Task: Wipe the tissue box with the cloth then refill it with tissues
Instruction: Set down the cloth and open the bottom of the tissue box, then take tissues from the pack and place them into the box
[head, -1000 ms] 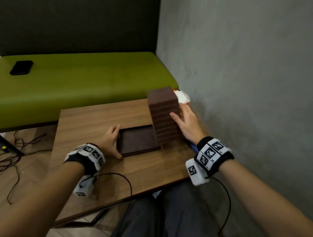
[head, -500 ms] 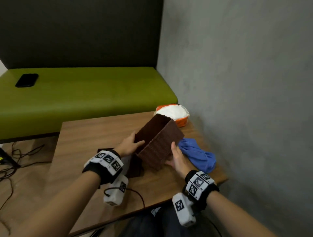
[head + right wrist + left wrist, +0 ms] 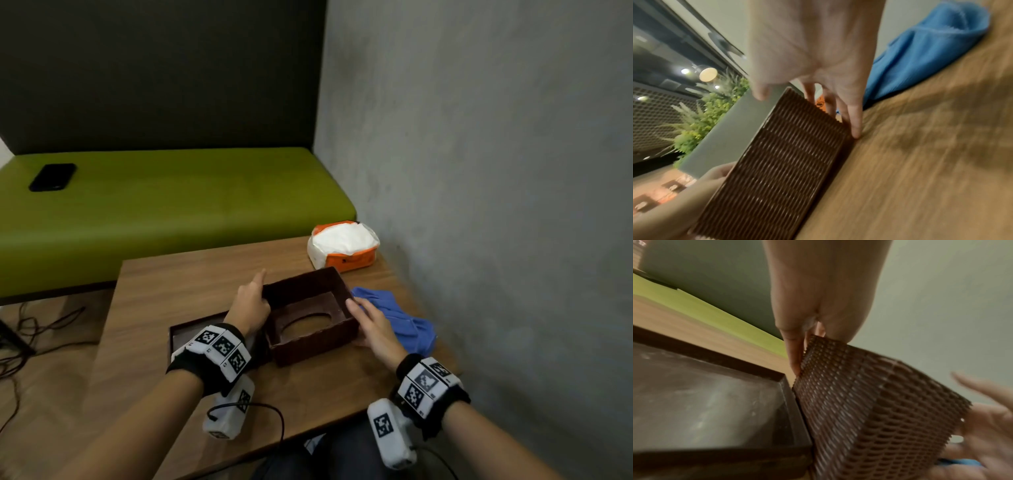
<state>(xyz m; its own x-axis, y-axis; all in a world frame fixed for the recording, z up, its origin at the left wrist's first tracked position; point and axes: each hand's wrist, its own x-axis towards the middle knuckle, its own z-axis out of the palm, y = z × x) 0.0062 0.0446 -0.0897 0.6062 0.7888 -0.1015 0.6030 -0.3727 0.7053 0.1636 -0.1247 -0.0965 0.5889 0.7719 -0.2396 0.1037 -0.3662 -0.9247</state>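
The brown woven tissue box (image 3: 310,346) lies on the wooden table (image 3: 171,284) with its open side up and its oval slot at the bottom. My left hand (image 3: 251,305) grips its left wall, index finger pointing away; the left wrist view shows fingers pinching the box (image 3: 869,410) at a top corner. My right hand (image 3: 371,325) rests with straight fingers against the right wall of the box (image 3: 777,170). The blue cloth (image 3: 404,315) lies crumpled just right of that hand. An orange and white tissue pack (image 3: 342,246) sits at the table's far right corner.
The box's flat dark base tray (image 3: 191,334) lies beside the box on the left, partly under my left wrist. A grey wall runs close along the table's right side. A green bench (image 3: 171,205) behind the table holds a black phone (image 3: 53,176). Cables lie on the floor at left.
The box stood on end, was tipped over between both hands, and now lies flat with its open side up. My view rose, showing the tissue pack and cloth.
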